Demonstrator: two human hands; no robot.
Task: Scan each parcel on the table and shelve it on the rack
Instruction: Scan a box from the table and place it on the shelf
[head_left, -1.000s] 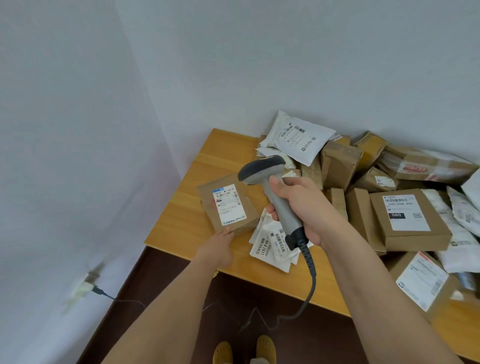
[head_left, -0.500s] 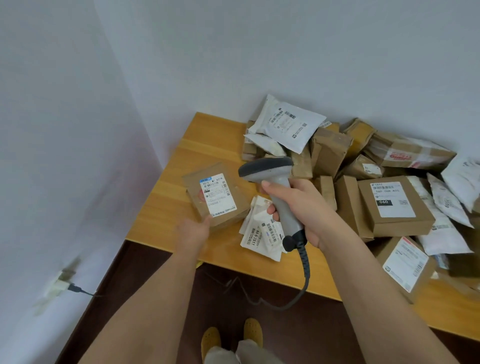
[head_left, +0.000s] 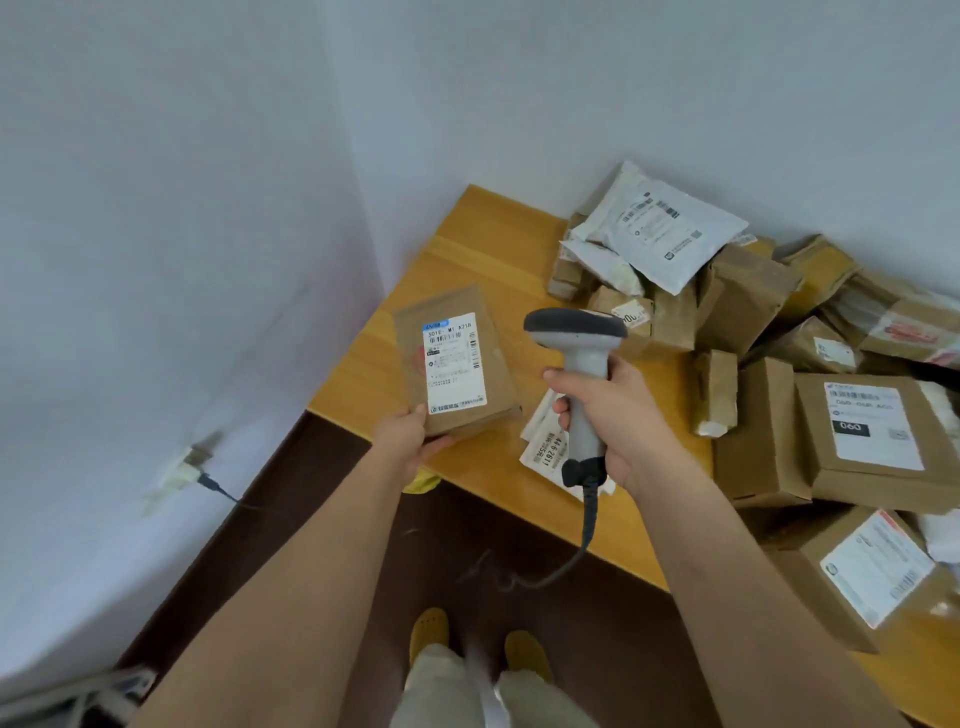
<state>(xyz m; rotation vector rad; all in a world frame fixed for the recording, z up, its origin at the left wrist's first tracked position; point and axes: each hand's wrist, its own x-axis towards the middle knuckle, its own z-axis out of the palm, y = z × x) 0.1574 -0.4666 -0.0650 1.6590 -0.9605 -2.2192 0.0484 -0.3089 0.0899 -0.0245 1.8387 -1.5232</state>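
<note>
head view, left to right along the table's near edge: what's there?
Wall socket with black plug → left hand gripping the flat brown cardboard parcel with white label → grey handheld barcode scanner gripped by the right hand → brown cardboard box labelled 060.

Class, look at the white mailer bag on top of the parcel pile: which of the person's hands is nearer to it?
Right. The right hand, gripping the scanner, is just below-left of the white mailer bag; the left hand holds a flat brown parcel farther left.
</note>
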